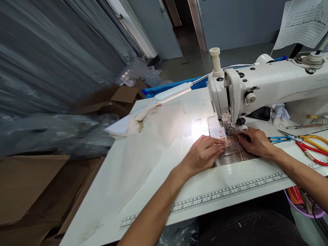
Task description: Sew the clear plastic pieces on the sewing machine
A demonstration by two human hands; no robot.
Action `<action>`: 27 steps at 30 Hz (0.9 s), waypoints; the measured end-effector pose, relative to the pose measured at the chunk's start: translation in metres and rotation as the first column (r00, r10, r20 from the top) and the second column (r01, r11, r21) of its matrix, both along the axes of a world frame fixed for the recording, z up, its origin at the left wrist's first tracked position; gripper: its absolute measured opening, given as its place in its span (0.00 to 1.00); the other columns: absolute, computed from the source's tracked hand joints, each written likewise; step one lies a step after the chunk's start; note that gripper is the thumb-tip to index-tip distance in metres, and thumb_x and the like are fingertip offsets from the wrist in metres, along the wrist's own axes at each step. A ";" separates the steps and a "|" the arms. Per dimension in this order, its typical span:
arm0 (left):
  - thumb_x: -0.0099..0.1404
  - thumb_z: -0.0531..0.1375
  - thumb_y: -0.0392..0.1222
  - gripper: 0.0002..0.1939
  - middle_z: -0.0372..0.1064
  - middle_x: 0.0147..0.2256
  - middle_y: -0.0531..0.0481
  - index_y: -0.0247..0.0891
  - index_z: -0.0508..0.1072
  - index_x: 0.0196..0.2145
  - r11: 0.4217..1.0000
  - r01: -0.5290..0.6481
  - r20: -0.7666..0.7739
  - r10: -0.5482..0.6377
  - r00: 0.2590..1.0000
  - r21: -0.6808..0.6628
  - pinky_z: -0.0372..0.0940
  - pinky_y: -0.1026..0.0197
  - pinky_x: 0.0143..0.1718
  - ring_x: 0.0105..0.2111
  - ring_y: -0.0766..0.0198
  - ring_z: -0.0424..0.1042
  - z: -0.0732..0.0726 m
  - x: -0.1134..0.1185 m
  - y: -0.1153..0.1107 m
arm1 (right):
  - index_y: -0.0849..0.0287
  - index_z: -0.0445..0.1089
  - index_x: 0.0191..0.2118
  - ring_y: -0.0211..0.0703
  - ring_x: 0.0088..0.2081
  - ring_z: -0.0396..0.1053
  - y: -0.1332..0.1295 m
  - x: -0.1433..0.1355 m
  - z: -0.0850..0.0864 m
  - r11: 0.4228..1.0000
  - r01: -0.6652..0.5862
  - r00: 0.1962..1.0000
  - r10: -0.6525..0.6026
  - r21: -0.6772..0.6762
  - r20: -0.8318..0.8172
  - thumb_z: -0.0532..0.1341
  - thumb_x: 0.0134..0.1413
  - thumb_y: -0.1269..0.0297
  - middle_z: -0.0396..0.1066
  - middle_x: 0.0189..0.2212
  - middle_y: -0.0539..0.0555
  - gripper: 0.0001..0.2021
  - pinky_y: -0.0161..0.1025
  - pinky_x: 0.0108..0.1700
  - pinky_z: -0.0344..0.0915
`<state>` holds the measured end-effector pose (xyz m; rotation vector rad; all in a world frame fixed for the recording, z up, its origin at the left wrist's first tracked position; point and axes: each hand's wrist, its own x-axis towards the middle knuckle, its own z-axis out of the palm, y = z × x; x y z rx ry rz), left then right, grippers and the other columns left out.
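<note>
From where I stand, the sheer brownish piece with red marks (pixel 232 154) lies on the bench (pixel 194 187), right at the presser foot (pixel 230 131) of the white sewing machine (pixel 276 80). The left hand (pixel 202 153) rests on its left side, fingers stretched out and close together; the right hand (pixel 256 141) is bent narrow at its upper right, fingertips just beside the foot. Whether either one pinches the edge or merely presses, I can't tell. To handle this well, I'd keep both palms low and the piece flat, since it looks thin and slick enough to pucker. Light, even pressure from each side should guide it better than tugging, and the right fingertips deserve care so near the needle area. The blue snips (pixel 279 139) sit close to the right wrist, best left clear of the piece.
</note>
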<state>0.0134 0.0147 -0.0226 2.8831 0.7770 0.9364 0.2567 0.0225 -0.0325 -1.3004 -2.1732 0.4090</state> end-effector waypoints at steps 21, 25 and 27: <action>0.72 0.52 0.43 0.09 0.73 0.30 0.54 0.39 0.71 0.38 0.932 -0.018 -0.046 0.002 0.999 -0.362 0.66 0.53 0.45 0.30 0.67 0.70 0.012 0.004 0.003 | 0.60 0.71 0.38 0.44 0.36 0.68 -0.014 -0.019 0.021 0.911 -0.378 0.926 0.368 -0.166 -0.086 0.57 0.61 0.58 0.72 0.35 0.57 0.11 0.42 0.39 0.64; 0.69 0.58 0.48 0.11 0.74 0.29 0.53 0.39 0.73 0.35 0.883 -0.055 -0.003 0.061 0.998 -0.466 0.68 0.58 0.38 0.29 0.67 0.71 0.015 -0.005 0.003 | 0.59 0.69 0.32 0.38 0.28 0.64 -0.020 -0.022 0.025 0.882 -0.379 0.921 0.331 -0.279 -0.204 0.55 0.62 0.61 0.70 0.27 0.52 0.11 0.39 0.32 0.61; 0.68 0.59 0.48 0.12 0.73 0.27 0.53 0.38 0.73 0.32 0.814 -0.071 0.031 0.109 0.994 -0.576 0.67 0.63 0.31 0.28 0.67 0.71 0.021 -0.012 0.003 | 0.58 0.68 0.31 0.36 0.24 0.63 -0.022 -0.023 0.024 0.837 -0.367 0.915 0.247 -0.405 -0.319 0.55 0.61 0.63 0.68 0.24 0.50 0.10 0.36 0.27 0.61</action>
